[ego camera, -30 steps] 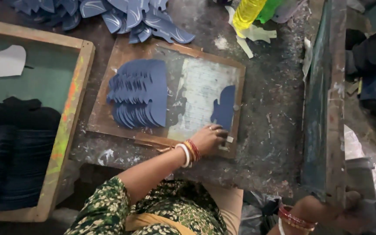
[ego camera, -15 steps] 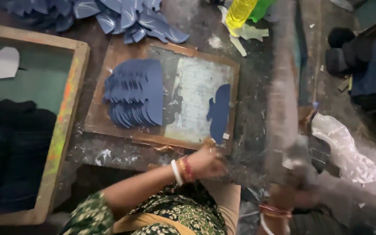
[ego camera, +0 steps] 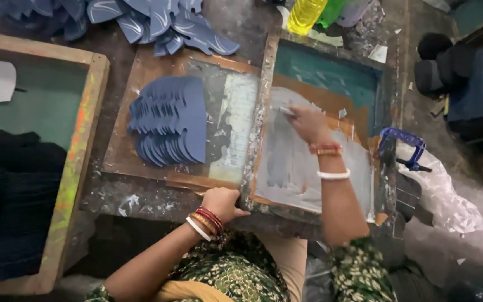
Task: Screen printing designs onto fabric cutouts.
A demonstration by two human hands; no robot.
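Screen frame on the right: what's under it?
The screen frame lies over the right part of the board. A dark shape shows faintly through the mesh; whatever else lies beneath is covered.

Green floral sleeves, red-white bangles

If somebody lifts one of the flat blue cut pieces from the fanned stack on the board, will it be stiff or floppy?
Probably floppy: the blue cut pieces look thin and sheet-like, overlapping closely in a fan. Likely light too, since many lie stacked on the brown board almost flat. One piece may slide off its neighbours easily, so the whole fan could shift if pushed.
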